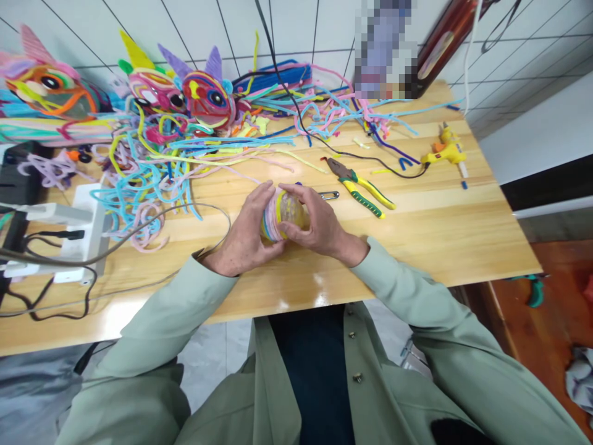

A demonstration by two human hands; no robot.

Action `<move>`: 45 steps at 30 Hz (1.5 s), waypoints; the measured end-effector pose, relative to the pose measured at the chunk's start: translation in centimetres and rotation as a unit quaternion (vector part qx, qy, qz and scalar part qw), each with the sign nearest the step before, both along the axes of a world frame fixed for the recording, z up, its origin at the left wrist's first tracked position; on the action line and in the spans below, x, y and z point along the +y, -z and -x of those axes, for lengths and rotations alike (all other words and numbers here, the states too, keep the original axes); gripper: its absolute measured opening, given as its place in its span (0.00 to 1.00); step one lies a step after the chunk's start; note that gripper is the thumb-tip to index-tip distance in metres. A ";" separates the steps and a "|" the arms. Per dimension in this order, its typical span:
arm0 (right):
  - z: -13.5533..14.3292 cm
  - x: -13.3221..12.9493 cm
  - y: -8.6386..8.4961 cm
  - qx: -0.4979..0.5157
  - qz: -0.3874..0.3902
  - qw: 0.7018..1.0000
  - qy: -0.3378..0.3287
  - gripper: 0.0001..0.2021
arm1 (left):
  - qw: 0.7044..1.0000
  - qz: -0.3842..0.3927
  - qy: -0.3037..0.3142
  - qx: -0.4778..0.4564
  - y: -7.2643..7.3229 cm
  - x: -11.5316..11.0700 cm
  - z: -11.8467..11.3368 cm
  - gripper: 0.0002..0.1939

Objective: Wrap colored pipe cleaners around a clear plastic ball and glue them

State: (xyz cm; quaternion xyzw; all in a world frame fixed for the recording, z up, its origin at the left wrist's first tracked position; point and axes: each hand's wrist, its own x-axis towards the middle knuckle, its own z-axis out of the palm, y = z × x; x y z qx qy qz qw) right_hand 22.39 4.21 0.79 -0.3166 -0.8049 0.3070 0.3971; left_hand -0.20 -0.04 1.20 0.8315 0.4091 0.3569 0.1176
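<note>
Left hand (252, 232) and right hand (317, 222) are clasping a container (290, 211), pink, blue, yellow strips (273, 219) are banding it, see-through side is showing

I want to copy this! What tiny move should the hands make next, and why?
Maybe turn the round thing a little: the left hand and right hand cup it, hiding some of its coloured bands, so turning could show whether they lie flat.
</note>
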 end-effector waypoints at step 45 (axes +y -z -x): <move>0.2 0.9 1.7 -0.038 -0.222 0.973 -0.043 0.46 | 0.981 0.084 -0.066 -0.162 -0.2 0.1 0.0 0.26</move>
